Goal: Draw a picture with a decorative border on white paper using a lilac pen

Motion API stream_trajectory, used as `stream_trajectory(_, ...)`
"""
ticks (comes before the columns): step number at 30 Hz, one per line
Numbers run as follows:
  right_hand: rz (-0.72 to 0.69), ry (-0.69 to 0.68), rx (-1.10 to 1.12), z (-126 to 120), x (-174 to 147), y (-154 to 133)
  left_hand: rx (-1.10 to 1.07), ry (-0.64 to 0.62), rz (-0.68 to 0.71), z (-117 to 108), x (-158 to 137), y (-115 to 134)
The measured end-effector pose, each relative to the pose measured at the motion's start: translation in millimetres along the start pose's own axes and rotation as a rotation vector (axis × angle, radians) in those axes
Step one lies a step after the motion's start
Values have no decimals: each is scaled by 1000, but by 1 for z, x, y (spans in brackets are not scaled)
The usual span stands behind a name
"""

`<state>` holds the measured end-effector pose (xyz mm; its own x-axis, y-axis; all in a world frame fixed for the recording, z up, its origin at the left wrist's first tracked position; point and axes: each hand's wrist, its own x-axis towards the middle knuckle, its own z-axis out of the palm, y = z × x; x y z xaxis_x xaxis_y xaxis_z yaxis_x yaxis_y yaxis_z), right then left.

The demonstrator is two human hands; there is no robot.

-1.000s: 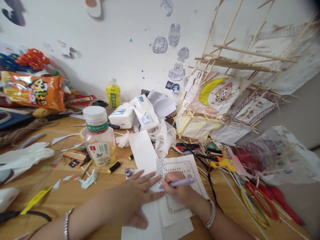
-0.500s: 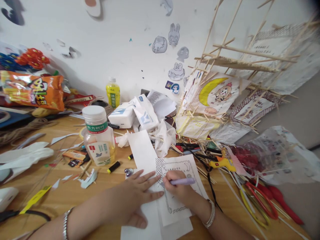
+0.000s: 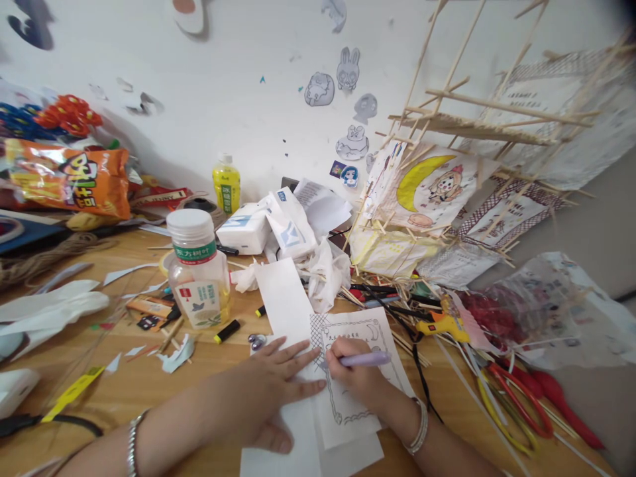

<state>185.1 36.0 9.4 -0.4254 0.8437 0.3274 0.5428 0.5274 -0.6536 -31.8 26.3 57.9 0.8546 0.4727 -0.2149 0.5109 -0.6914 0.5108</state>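
My right hand [image 3: 355,372] is closed round a light purple pen [image 3: 370,359]. Its tip, hidden by my fingers, is at the left border of a sheet with a drawing [image 3: 355,417]. That sheet bears a wavy frame, lines of writing, a moon at its upper right and a crosshatched strip along its left edge. My left hand [image 3: 271,391] lies flat with fingers spread on a blank white paper [image 3: 283,298], its fingertips reaching the drawing's left edge. Small shiny purple beads [image 3: 257,342] sit just beyond my left fingers. A black and yellow marker cap [image 3: 227,331] lies farther left.
Left of the papers stands a clear plastic bottle [image 3: 199,285] with a white lid. Tissue packs [image 3: 246,228] are behind it. To the right are a yellow glue gun [image 3: 442,324], red-handled scissors [image 3: 527,404] and a wooden-stick frame [image 3: 462,126] hung with drawings.
The whole view has shifted very slightly. My right hand and the pen have barely moved along the crosshatched border; my left hand stays in place.
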Motion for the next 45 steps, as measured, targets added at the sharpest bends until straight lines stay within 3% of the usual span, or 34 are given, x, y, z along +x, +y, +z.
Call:
stream_trajectory(7,33,72,-47,1,0,0,34,-43,-34,-4,1,4)
stream_trajectory(10,10,34,-32,1,0,0,57,-77,-55,-6,1,6)
stream_trajectory(16,63,125,-53,3,0,4,74,-73,-58,-6,0,8)
stream_trajectory(21,40,93,-44,4,0,6,37,-27,-20,-3,0,4)
stream_trajectory(27,94,163,2,4,-1,8,45,-23,-22,0,1,1)
stream_trajectory(33,67,21,176,-1,-4,1,20,5,7,-1,-1,2)
stream_trajectory(41,-42,-46,99,1,-4,2,109,-105,-64,-11,0,13)
stream_trajectory(45,-83,-73,61,0,-4,1,96,-94,-60,-11,0,13)
